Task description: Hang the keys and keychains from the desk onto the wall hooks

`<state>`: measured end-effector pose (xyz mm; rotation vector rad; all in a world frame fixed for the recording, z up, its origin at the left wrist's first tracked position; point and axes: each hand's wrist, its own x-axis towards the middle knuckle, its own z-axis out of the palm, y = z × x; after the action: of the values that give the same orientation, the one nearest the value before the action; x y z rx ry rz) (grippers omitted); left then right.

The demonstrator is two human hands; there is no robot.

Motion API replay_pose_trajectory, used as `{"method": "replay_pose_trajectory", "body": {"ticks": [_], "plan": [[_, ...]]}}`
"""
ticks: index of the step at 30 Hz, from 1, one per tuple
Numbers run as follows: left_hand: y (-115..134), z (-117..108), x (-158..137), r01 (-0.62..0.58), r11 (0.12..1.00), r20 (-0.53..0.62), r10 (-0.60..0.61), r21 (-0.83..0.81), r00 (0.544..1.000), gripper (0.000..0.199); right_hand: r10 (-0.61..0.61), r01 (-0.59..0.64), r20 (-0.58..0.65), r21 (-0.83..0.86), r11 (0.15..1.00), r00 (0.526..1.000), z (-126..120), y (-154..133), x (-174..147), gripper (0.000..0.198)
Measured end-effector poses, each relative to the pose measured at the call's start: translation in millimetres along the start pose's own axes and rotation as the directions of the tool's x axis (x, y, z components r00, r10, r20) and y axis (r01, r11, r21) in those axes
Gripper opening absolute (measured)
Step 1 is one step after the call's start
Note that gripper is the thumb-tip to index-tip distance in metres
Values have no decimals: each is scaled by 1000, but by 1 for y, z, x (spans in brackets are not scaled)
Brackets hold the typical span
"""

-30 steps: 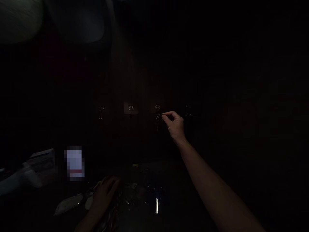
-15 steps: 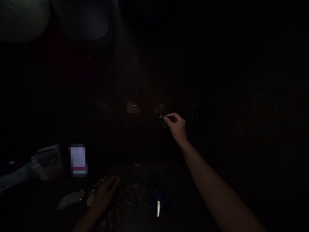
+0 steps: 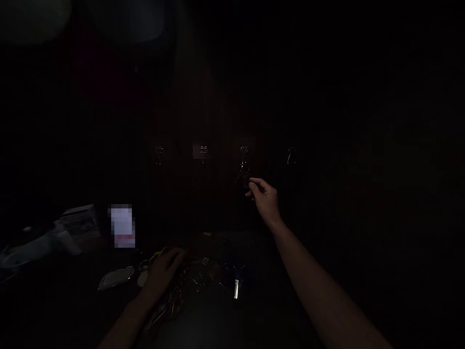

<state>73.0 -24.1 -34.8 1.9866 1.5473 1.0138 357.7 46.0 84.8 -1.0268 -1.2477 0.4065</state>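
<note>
The scene is very dark. Several metal hooks line a dark upright surface, with one hook (image 3: 242, 154) just up and left of my right hand (image 3: 265, 196). From this hook hangs a shiny ring (image 3: 244, 166) with a dark item below it, too dim to name. The thumb and forefinger of my right hand are pinched together at the edge of that dark item; what they hold is unclear. Lower down, my left hand (image 3: 162, 271) lies over a pile of small mixed things (image 3: 172, 303), its fingers stretched out and somewhat apart.
Other hooks (image 3: 203, 151) hang in the same row. On the left stand a lit, pixelated rectangle (image 3: 122, 225) and a pale box (image 3: 82, 228). A whitish flat item (image 3: 118, 277) lies near my left hand, and a bright strip (image 3: 236, 289) lies right of the pile.
My right hand has dropped slightly away from the hook, and the ring now shows hanging there. My left hand stays over the pile. The view has shifted a little.
</note>
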Motion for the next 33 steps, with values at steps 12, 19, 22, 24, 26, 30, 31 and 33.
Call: {"method": "replay_pose_trajectory", "body": {"ticks": [12, 19, 22, 24, 26, 30, 31, 33], "plan": [[-1, 1, -4, -119, 990, 14, 119, 70, 993, 26, 187, -177, 209, -70, 982, 960, 11, 22, -84, 23], [-2, 0, -6, -261, 952, 35, 258, 161, 965, 23, 193, -112, 371, -227, 967, 908, 16, 43, -125, 22], [1, -1, -8, -362, 913, 101, 348, 187, 932, 23, 176, -45, 438, -295, 954, 882, 14, 53, -131, 22], [3, -1, -9, -414, 890, 150, 391, 189, 908, 24, 169, 22, 495, -355, 934, 852, 13, 55, -132, 23], [4, -1, -9, -442, 877, 182, 411, 188, 893, 26, 190, 92, 537, -454, 886, 822, 13, 54, -133, 24], [3, -1, -9, -439, 879, 205, 402, 186, 892, 28, 287, 204, 559, -657, 725, 778, 15, 49, -135, 21], [3, -1, -8, -435, 882, 212, 396, 181, 893, 28, 303, 224, 562, -682, 696, 770, 16, 48, -136, 21], [3, -2, -8, -428, 888, 228, 387, 170, 893, 29, 320, 251, 571, -704, 664, 756, 16, 47, -137, 19]]}}
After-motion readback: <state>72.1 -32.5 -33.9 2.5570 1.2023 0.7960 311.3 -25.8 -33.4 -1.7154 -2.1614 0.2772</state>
